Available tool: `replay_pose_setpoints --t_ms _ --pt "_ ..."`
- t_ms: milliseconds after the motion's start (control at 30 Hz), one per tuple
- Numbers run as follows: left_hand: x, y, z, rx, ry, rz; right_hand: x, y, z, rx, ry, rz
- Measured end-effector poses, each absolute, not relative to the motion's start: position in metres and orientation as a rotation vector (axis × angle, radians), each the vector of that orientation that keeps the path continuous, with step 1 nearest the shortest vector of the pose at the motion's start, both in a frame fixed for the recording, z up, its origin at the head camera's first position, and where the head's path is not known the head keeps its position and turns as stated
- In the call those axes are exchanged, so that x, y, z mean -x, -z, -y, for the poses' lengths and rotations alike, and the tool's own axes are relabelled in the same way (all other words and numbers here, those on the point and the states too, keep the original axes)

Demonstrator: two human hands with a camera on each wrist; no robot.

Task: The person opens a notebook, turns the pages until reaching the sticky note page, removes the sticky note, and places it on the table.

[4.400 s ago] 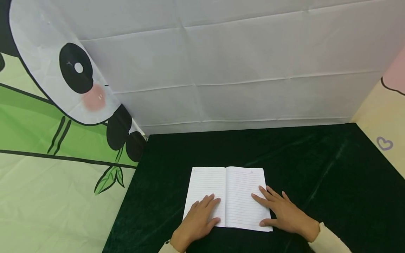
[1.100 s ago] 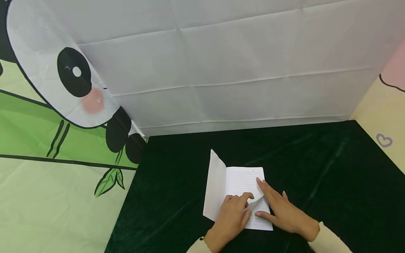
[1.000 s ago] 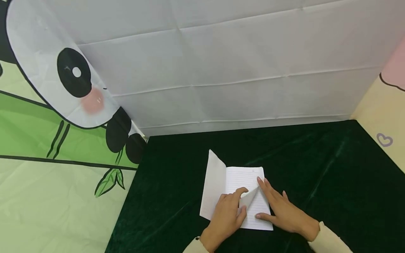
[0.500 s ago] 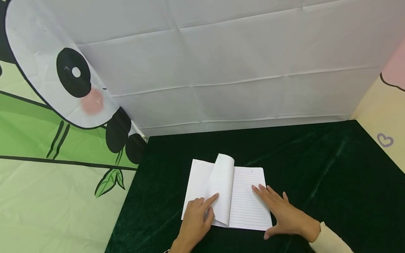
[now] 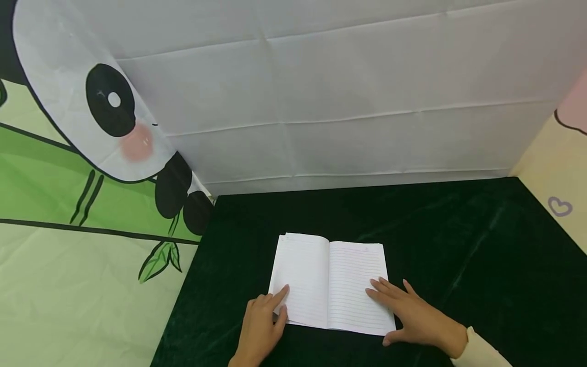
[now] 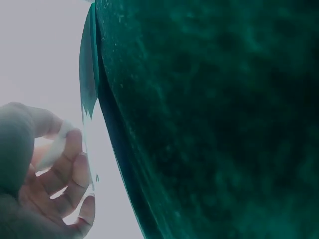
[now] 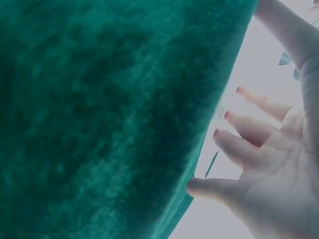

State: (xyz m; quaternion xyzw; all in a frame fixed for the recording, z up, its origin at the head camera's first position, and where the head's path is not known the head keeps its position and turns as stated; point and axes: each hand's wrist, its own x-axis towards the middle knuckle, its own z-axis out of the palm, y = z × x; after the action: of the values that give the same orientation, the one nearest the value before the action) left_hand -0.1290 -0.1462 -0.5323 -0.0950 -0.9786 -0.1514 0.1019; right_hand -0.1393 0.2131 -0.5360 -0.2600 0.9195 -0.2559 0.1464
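Note:
An open notebook point(image 5: 358, 278) with lined white pages lies on a dark green cloth, its spine running away from me. At its lower left, my left hand point(image 5: 260, 326) pinches the edge of the turned page point(image 5: 304, 272) between thumb and index finger. In the left wrist view, white paper point(image 6: 56, 148) shows between that thumb and the fingers. A leaf beneath peeks out along the page's top left edge. My right hand point(image 5: 415, 315) rests with straight, spread fingers on the right page's outer edge, its thumb at the lower right corner. The right wrist view shows its palm and fingers point(image 7: 237, 148).
The green cloth point(image 5: 458, 229) covers the table on all sides of the notebook. Behind it hangs a white sheet point(image 5: 348, 92). A printed panda cloth point(image 5: 55, 275) hangs at the left, and a cream cloth point(image 5: 561, 178) with a purple heart at the right.
My left hand has lifted a leaf from the right side and carried it over to the left, where it now lies nearly flat. The right hand has stayed at the right edge.

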Motion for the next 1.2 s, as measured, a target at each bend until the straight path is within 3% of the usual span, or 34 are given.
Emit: replay_pose_setpoints --t_ms 600,933,1200 --pt "0.127 0.534 0.153 0.199 0.387 3.126 0.138 0.533 -0.215 0.684 0.735 -2.566" --pt "0.131 0.533 0.109 0.794 0.368 3.110 0.138 0.536 -0.215 0.632 0.743 -2.586" --pt "0.134 0.531 0.072 0.830 0.492 3.132 0.139 0.535 -0.219 0.736 0.761 -2.585"
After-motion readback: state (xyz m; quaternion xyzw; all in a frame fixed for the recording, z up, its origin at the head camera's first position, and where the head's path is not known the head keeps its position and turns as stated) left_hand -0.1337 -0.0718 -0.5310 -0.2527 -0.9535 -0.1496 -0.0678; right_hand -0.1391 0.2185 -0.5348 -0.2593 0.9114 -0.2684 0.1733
